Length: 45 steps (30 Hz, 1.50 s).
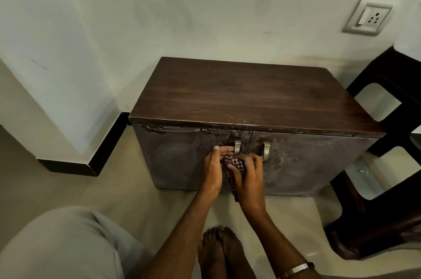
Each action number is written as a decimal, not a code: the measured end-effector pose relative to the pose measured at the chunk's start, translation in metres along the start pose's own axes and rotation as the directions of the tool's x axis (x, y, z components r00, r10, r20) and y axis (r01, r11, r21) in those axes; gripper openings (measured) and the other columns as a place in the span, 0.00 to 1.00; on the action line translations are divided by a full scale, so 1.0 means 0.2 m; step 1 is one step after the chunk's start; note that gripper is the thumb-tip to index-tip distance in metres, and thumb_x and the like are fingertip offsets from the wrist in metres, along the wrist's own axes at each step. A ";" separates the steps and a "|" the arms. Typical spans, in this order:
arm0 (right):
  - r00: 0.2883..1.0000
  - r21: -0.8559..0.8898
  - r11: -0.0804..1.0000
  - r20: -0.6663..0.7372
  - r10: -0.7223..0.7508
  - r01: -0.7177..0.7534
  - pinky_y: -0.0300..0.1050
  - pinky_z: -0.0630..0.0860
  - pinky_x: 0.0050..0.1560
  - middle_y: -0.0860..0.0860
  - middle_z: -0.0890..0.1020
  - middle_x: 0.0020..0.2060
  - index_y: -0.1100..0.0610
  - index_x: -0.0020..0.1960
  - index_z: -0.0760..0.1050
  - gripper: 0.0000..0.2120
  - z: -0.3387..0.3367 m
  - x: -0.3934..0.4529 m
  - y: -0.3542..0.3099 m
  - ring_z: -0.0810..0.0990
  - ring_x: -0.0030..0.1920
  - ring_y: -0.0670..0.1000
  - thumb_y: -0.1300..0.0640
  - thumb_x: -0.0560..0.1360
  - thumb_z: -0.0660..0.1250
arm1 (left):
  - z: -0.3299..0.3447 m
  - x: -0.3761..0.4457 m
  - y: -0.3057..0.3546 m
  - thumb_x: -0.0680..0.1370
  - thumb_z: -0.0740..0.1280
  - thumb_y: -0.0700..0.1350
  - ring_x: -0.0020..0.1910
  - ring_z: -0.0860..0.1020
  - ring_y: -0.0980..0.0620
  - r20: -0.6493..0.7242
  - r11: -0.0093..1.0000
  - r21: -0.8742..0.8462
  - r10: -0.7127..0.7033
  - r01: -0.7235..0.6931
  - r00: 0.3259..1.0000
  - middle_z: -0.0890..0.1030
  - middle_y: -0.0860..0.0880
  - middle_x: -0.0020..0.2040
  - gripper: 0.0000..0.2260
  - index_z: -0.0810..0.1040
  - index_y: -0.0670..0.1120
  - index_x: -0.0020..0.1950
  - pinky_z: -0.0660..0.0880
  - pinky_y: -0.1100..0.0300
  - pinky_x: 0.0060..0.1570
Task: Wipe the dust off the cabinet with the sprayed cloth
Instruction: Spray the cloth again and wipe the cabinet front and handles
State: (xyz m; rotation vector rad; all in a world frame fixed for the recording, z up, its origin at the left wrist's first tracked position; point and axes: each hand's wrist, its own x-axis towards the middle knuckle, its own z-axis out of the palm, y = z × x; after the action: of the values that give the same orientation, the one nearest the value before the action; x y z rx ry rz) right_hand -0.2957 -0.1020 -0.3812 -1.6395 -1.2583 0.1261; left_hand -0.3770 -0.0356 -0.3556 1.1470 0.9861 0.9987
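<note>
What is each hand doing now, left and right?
Left hand: open, straight fingers touching the cabinet door beside the left handle.
Right hand: gripping the checked cloth against the door.

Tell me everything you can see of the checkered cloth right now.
The dark red-and-white checkered cloth is a soft woven rag, bunched up rather than spread flat. It sits against the front of the dark brown wooden cabinet, just below the left door's silver metal handle. The right hand grips it, covering much of it; the left hand touches its left edge with straight fingers. A loose tail hangs down between the wrists. Whether it is damp cannot be told.
</note>
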 end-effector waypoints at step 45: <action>0.981 0.009 0.984 -0.072 0.179 -0.179 0.22 0.65 0.49 0.50 0.71 0.52 0.57 0.55 0.72 0.10 0.07 -0.01 0.05 0.70 0.51 0.32 0.57 0.76 0.69 | -0.02 0.04 -0.07 0.77 0.49 0.56 0.45 0.78 0.67 -0.009 0.986 0.130 0.110 -0.108 0.994 0.84 0.61 0.44 0.23 0.83 0.59 0.39 0.67 0.76 0.41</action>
State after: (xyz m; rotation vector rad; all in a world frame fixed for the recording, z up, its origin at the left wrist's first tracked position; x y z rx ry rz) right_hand -0.2992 -0.0931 -0.3962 -1.7381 -1.0548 0.1773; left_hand -0.3772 -0.0291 -0.3716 1.3139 1.0221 1.0447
